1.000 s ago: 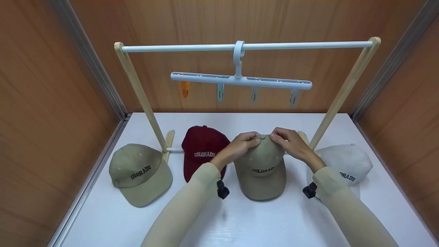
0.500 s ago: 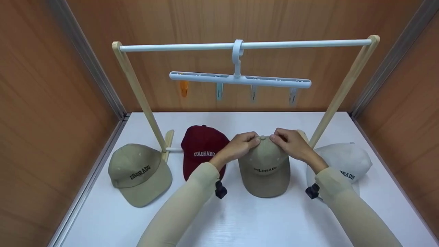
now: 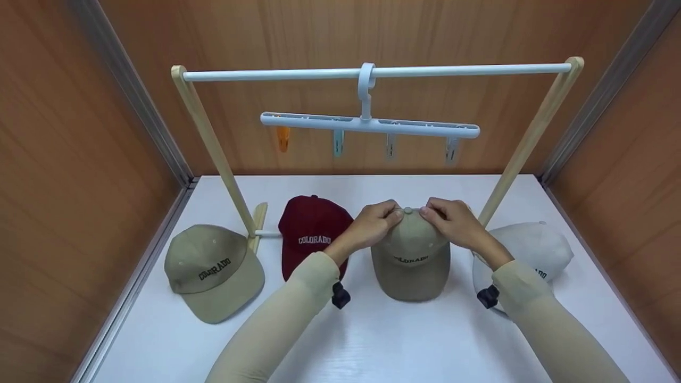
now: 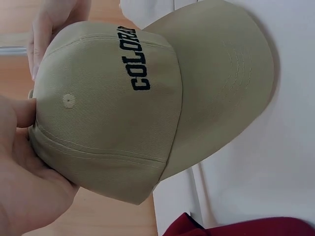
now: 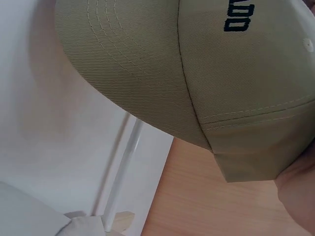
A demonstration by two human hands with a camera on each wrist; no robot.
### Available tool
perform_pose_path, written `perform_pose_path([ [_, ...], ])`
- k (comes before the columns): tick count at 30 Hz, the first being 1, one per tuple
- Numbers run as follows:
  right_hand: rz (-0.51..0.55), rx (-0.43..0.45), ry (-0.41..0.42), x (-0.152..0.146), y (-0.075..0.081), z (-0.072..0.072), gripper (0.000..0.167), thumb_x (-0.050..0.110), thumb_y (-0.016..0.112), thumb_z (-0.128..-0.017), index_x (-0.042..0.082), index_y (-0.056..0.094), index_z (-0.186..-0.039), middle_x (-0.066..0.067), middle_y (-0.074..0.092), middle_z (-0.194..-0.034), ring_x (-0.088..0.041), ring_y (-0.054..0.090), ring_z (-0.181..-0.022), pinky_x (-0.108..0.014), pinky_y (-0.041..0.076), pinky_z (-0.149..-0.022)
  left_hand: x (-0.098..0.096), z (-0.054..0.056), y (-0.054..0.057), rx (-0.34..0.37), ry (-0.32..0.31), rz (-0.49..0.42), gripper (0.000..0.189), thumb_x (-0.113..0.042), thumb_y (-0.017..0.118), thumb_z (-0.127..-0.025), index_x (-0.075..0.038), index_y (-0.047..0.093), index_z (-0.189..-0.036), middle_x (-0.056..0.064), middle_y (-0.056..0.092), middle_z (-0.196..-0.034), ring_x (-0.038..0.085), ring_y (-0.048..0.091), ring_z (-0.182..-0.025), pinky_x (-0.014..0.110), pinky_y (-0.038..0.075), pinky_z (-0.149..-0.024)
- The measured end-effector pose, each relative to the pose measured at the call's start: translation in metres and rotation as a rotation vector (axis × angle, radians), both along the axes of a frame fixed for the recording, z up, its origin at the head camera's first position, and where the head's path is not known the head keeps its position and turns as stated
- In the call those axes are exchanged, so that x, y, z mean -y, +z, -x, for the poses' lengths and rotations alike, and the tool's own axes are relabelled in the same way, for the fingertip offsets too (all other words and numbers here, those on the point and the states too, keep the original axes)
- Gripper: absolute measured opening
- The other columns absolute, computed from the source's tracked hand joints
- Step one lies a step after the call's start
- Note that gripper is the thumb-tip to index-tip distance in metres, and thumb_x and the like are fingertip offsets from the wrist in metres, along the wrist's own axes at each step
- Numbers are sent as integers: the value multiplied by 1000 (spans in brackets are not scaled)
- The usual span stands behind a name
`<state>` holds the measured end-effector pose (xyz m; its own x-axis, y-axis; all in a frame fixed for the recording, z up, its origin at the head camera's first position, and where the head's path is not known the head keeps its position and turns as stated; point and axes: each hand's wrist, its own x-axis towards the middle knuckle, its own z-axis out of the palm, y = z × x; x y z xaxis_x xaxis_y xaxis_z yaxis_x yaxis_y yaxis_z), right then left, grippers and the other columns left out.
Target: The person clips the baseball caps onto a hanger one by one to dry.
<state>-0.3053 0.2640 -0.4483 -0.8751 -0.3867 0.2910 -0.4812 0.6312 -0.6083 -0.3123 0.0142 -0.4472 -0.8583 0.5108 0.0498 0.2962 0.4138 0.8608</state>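
Note:
A khaki baseball cap (image 3: 410, 282) with dark COLORADO lettering hangs brim down between my hands, crown button uppermost. My left hand (image 3: 372, 226) pinches the crown just left of the button, thumb in front. On the other side, my right hand (image 3: 455, 223) pinches it the same way. In the left wrist view, the left thumb presses the crown of the cap (image 4: 103, 123), and the fingers go behind it. From the right wrist, the cap's brim (image 5: 123, 54) stands away from the white table, and only part of the right hand (image 5: 300, 191) shows.
A white hanger (image 3: 420, 126) with an orange clip (image 3: 283, 139) and several paler clips hangs from the rack's rod (image 3: 266, 75) above. A second khaki cap (image 3: 213, 266) and a maroon cap (image 3: 314, 223) lie left. A white cap (image 3: 532, 244) sits right, partly behind my right forearm.
The khaki cap's brim has risen a little and shifted slightly right, with both hands keeping their pinch on the crown. The other caps and the hanger stay put.

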Motion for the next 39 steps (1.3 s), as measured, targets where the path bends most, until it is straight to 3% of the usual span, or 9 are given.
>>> perform_pose_path([
  [9,-35,-39,28,-4,20,-2,27,28,56,-112,14,66,-90,6,49,-70,-12,46,-64,-28,40,-60,-3,0,15,-49,-18,-14,24,-30,47,-115,-14,64,-110,-1,57,-90,13,56,-82,29,54,-68],
  [16,-66,-60,30,-5,38,-2,28,28,57,-112,14,67,-90,5,50,-70,-14,47,-65,-28,39,-59,-5,2,26,-72,-9,-15,22,-28,49,-114,-14,65,-109,-1,57,-91,14,55,-85,29,51,-69],
  [30,-68,-46,-3,-13,53,-3,28,31,56,-112,14,69,-95,3,53,-74,-17,51,-68,-28,42,-58,-11,3,45,-150,6,3,20,-28,51,-114,-16,66,-109,-4,58,-91,12,54,-88,28,45,-76],
  [39,-94,-90,-12,-21,65,-5,29,30,58,-112,13,68,-90,3,52,-72,-15,48,-64,-27,40,-58,-21,4,55,-188,3,27,21,-28,50,-114,-15,66,-111,-4,60,-92,12,54,-88,28,46,-77],
])
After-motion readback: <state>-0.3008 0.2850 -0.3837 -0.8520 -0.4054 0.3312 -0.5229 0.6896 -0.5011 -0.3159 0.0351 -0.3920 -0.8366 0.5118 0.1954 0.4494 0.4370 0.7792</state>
